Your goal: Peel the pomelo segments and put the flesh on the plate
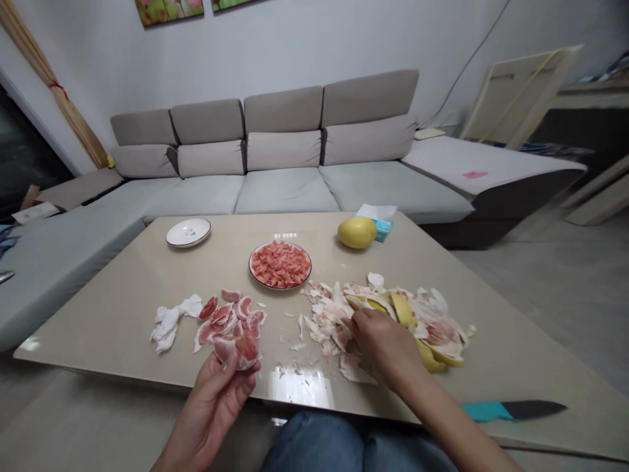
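Near the table's front edge, my left hand (213,403) grips a pomelo segment (246,347) between thumb and fingers, its red flesh partly bared. Just beyond lie several more pomelo segments (223,318), some with pale membrane on them. To the right, my right hand (383,344) is over a heap of peel and membrane scraps (437,321), with its fingers drawn together; whatever they pinch is hidden. A round plate (281,287) with a dark rim stands farther back, piled with red pomelo flesh (280,262).
A whole yellow pomelo (357,233) sits before a blue tissue pack (383,229). At the right front lies a knife (515,411) with a turquoise handle. A white plate (188,233) and crumpled tissue (170,324) are on the left. Behind the table (118,288) stands a sofa (285,190).
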{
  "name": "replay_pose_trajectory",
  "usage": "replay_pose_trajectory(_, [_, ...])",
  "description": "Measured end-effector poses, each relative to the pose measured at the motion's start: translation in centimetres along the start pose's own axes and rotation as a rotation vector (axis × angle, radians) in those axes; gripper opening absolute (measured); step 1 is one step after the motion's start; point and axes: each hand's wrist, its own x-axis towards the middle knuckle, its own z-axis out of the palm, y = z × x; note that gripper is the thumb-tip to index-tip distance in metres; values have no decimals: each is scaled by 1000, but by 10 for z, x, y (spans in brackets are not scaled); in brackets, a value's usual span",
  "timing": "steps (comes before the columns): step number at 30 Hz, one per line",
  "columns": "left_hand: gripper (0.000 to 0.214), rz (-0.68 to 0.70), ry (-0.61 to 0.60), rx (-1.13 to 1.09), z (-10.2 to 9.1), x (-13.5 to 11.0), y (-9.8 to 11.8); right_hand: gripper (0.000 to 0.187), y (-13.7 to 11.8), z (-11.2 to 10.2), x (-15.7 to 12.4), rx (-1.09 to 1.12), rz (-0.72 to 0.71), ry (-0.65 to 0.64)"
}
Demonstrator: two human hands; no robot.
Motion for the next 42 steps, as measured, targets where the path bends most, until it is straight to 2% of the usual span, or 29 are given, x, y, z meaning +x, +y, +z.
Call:
replay_pose_trajectory(6, [31, 188, -5, 281, 4, -7, -1, 38, -3, -8, -3, -32, 83, -136])
replay_pose_trajectory(11, [34, 349, 1, 419, 4, -6, -2, 13, 2, -10, -9, -4, 70, -176])
replay_pose_trajectory(13, [34, 379, -1, 455, 5, -7, -2, 21, 2, -11, -10, -7, 100, -210])
replay_pose_trajectory(16, [32, 417, 5, 488, 6, -9, -2, 38, -2, -14, -10, -13, 137, -182])
replay_pose_trajectory(20, [27, 432, -5, 504, 5, -11, -1, 17, -7, -17, -10, 45, 107, -130])
replay_pose_trajectory(22, [26, 420, -16, 501, 4, -11, -2, 15, -11, -18, -12, 119, 74, -93])
replay_pose_trajectory(24, [27, 409, -16, 503, 3, -11, -3, 25, -18, -20, -15, 247, 37, -71])
replay_pose_trajectory(26, [27, 406, -6, 510, 3, -11, -3, 29, -28, -24, -21, 461, -46, -42])
replay_pose_trajectory(29, [28, 392, 5, 512, 5, -12, -4, 25, -49, -38, -31, 810, -201, -12])
replay_pose_trajectory(32, [27, 354, -7, 502, 8, -15, -3, 19, -70, -57, -40, 1018, -271, -91])
replay_pose_trajectory(35, [27, 343, -21, 518, 8, -18, -1, 17, -85, -71, -45, 1159, -282, -156])
replay_pose_trajectory(39, [26, 302, -59, 535, 5, -19, 0, 22, -95, -76, -46, 1275, -276, -224])
replay_pose_trajectory(42, [26, 273, -87, 538, 1, -19, 0, 14, -100, -77, -46, 1327, -252, -256])
